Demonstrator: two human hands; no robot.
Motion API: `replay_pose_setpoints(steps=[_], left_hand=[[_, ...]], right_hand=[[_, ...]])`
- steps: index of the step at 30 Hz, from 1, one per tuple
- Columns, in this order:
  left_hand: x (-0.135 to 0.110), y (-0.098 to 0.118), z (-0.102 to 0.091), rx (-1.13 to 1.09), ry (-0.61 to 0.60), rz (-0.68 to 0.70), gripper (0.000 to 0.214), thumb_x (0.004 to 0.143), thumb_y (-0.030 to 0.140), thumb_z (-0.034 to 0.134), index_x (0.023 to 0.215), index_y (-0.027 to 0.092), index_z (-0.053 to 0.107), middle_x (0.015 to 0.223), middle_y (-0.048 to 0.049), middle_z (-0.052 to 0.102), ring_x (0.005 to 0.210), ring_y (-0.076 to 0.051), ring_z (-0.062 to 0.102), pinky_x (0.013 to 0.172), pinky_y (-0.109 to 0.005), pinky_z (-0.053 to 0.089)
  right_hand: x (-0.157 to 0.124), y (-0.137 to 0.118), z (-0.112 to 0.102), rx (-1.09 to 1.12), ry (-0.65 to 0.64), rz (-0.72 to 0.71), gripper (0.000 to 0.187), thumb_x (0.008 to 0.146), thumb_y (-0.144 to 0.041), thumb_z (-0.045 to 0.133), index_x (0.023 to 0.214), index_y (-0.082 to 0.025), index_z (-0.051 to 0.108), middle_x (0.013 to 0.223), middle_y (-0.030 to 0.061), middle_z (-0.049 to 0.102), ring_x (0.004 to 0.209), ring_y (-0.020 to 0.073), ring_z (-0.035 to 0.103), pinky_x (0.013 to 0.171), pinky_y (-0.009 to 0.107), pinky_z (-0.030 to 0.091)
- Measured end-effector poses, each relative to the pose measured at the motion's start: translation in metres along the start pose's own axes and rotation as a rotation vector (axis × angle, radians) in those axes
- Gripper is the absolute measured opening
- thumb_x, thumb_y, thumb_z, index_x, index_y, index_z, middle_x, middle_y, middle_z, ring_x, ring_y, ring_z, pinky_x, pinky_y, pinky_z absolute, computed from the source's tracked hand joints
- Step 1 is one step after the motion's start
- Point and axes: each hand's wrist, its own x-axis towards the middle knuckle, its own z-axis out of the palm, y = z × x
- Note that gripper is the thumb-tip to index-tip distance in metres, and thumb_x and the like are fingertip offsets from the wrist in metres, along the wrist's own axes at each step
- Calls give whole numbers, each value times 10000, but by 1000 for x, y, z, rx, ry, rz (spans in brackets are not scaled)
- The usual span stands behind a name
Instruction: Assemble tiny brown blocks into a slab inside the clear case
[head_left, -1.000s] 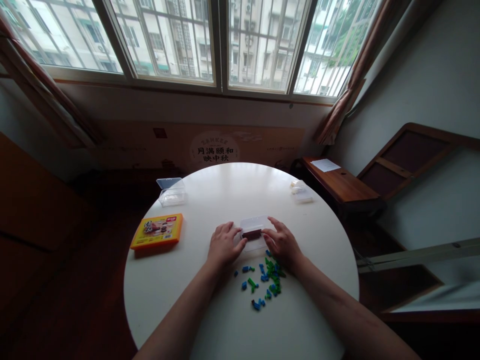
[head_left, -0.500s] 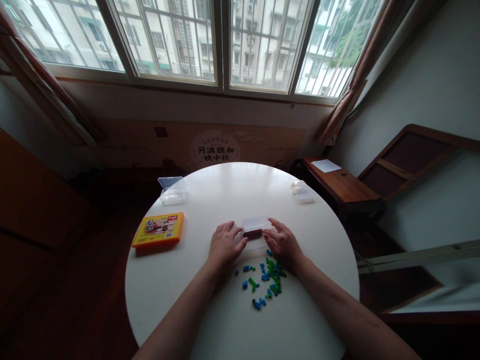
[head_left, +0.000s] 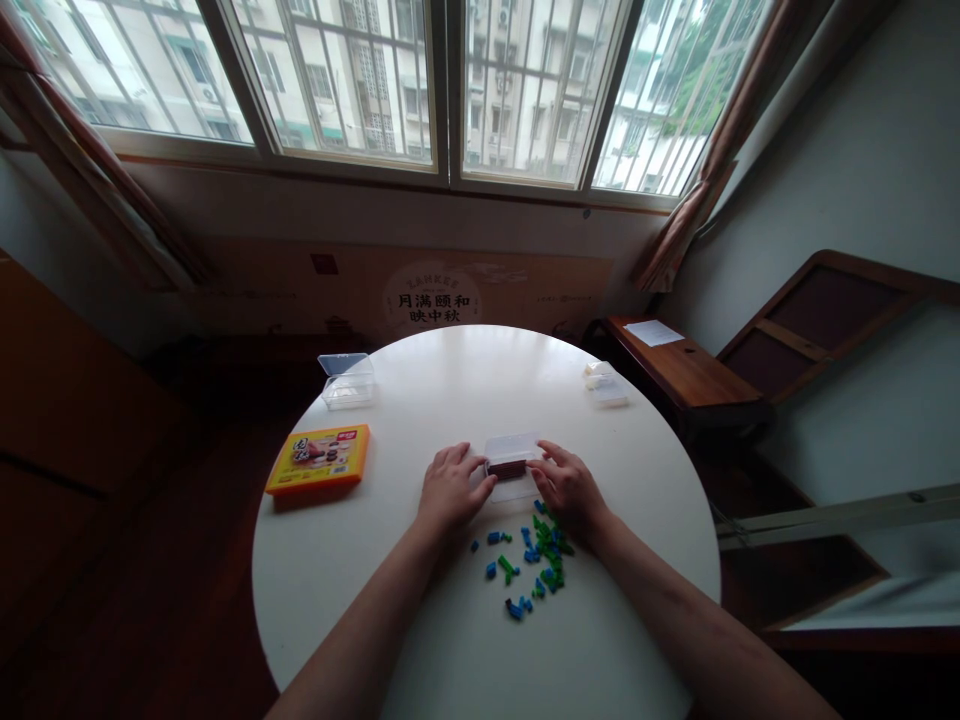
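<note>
A clear plastic box with its lid raised lies between my hands. A dark reddish-brown stack, perhaps of cards, sits in it, too small to make out fully. At the stack's left end, the thumb and fingers of my left hand close around its edge. My right hand pinches the opposite end, fingers bent. Just below the box, close to my right wrist, several small blue and green toy bricks are scattered on the table.
The round white table carries a yellow box at left. An open clear container stands behind it, and another small clear box is at back right. A wooden side table adjoins the right.
The view has shifted very slightly. The dark stack shows a little more of its upper face; both hands stay at its ends.
</note>
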Motion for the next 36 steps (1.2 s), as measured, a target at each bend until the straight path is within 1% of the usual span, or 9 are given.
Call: replay_pose_setpoints(steps=[7, 16, 20, 23, 25, 30, 33, 34, 36], left_hand=[[0, 0, 0, -7, 6, 4, 373, 844, 498, 596, 1121, 278, 714, 1328, -98, 578, 1233, -313, 485, 1054, -471, 392], [-1, -1, 2, -29, 19, -1, 362, 841, 490, 599, 1115, 284, 713, 1328, -83, 580, 1234, -309, 477, 1054, -475, 389], [-1, -1, 2, -43, 28, 5, 351, 835, 485, 606, 1104, 287, 713, 1321, -74, 585, 1225, -305, 481, 1051, -475, 390], [-1, -1, 1, -54, 30, 7, 358, 835, 478, 607, 1112, 275, 709, 1320, -87, 585, 1228, -313, 483, 1049, -482, 392], [-1, -2, 1, -66, 25, 5, 364, 843, 476, 599, 1119, 264, 705, 1313, -96, 589, 1228, -314, 488, 1048, -485, 395], [2, -5, 0, -111, 9, 2, 392, 871, 491, 563, 1154, 248, 685, 1306, -97, 599, 1236, -298, 495, 1063, -472, 390], [3, -7, -1, -141, 4, 10, 390, 875, 479, 562, 1166, 245, 674, 1304, -86, 605, 1233, -289, 500, 1064, -466, 394], [3, -8, -2, -150, 5, 11, 389, 881, 472, 556, 1169, 237, 672, 1299, -87, 609, 1228, -286, 505, 1064, -461, 396], [4, -9, -3, -165, 12, 15, 382, 895, 454, 539, 1168, 221, 669, 1285, -88, 619, 1219, -275, 516, 1067, -447, 397]], right_hand=[[1, 0, 0, -1, -9, -5, 301, 947, -290, 454, 1042, -204, 727, 1208, 121, 633, 989, 233, 615, 922, 397, 458], [0, 1, 1, 27, -3, -4, 292, 936, -281, 474, 1083, -208, 716, 1207, 121, 632, 973, 232, 618, 923, 404, 453], [1, 1, 1, 58, 24, -3, 294, 936, -285, 475, 1083, -209, 719, 1198, 114, 637, 942, 222, 627, 910, 396, 469], [0, 2, -1, 96, 64, 6, 306, 948, -279, 453, 1069, -201, 723, 1182, 110, 641, 908, 202, 631, 890, 374, 491], [-1, 3, -3, 121, 101, 17, 317, 953, -268, 436, 1066, -192, 723, 1169, 112, 639, 925, 204, 623, 892, 377, 495], [-4, 4, -11, 160, 173, 27, 277, 924, -249, 483, 1048, -214, 728, 1132, 107, 635, 1047, 248, 567, 946, 449, 452], [-6, -4, -21, 186, 168, -13, 218, 884, -257, 566, 1015, -233, 739, 1043, 93, 649, 979, 242, 571, 919, 450, 454], [-7, -10, -26, 199, 160, -35, 197, 873, -263, 589, 995, -239, 742, 1006, 85, 652, 936, 231, 575, 899, 437, 461], [-11, -27, -38, 234, 142, -85, 173, 864, -271, 613, 976, -247, 743, 939, 67, 649, 849, 196, 579, 820, 372, 486]])
